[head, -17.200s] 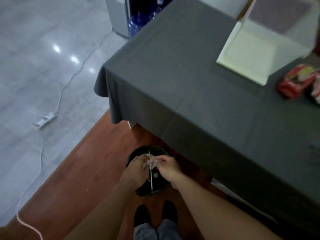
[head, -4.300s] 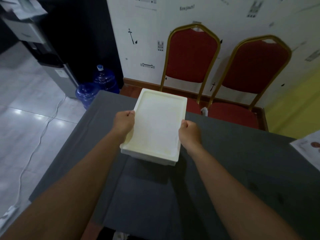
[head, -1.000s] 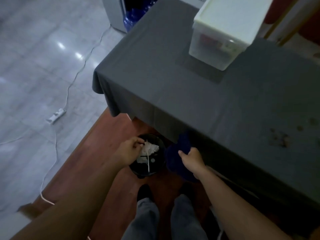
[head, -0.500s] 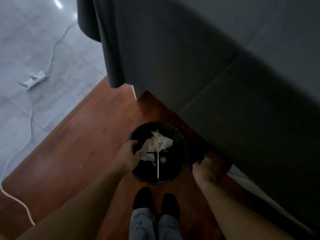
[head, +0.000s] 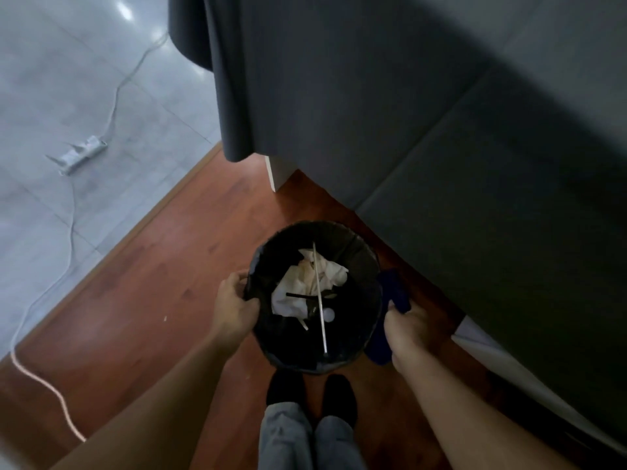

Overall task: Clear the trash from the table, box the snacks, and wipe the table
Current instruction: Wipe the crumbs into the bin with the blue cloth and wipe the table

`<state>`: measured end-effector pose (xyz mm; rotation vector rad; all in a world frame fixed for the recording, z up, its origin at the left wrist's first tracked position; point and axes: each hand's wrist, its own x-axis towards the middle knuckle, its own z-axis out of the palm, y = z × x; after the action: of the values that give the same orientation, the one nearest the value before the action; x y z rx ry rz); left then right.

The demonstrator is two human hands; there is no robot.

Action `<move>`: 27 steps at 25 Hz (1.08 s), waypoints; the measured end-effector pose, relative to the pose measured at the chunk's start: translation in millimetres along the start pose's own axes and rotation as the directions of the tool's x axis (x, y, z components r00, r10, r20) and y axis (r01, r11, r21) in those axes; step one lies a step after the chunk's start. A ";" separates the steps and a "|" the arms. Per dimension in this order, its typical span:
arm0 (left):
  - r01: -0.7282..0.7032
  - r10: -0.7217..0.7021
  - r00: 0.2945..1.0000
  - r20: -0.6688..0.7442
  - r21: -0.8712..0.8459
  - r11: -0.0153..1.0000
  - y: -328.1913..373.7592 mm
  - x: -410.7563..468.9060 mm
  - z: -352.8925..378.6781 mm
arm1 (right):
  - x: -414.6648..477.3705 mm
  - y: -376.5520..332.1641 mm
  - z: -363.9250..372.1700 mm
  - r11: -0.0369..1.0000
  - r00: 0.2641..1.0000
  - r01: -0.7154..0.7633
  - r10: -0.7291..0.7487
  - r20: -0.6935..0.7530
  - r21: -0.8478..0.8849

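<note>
A black trash bin [head: 353,252] stands on the wooden floor in front of my feet, beside the table's hanging grey cloth [head: 424,130]. Inside it lie crumpled white paper [head: 305,283] and a thin white stick [head: 319,296]. My left hand [head: 234,307] grips the bin's left rim. My right hand [head: 403,330] is at the bin's right side, closed on a dark blue cloth [head: 393,293] pressed against the bin's wall. The tabletop and the snack box are out of view.
A white table leg [head: 274,171] shows under the cloth, just beyond the bin. On the grey tiles to the left lies a white power strip [head: 79,157] with its cable [head: 51,385] trailing over the wood floor. My shoes [head: 312,395] sit right below the bin.
My head has dropped from the tabletop to the floor. Both hands have closed in on the bin: left hand on its rim, right hand with the blue cloth at its right side.
</note>
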<state>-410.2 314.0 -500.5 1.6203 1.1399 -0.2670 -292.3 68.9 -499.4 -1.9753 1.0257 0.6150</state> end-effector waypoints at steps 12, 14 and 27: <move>-0.400 0.423 0.895 0.140 -0.166 0.902 196.5 -259.9 -94.5 | -216.9 -48.6 -226.4 0.942 1.000 0.009 -0.008 -0.006 0.337; -0.544 0.547 0.813 0.197 -0.078 0.836 233.7 -295.1 -97.9 | -244.8 -49.4 -266.7 0.928 1.000 0.019 -0.011 -0.023 0.372; -0.451 0.348 0.648 0.678 -0.028 0.892 320.5 -350.3 -25.4 | -242.4 -35.7 -450.3 0.773 0.997 0.066 -0.033 -0.064 0.631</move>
<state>-351.1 163.2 -53.4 1.6482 0.1885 -0.5943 -372.5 -186.5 -62.2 -1.4085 1.0341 0.1441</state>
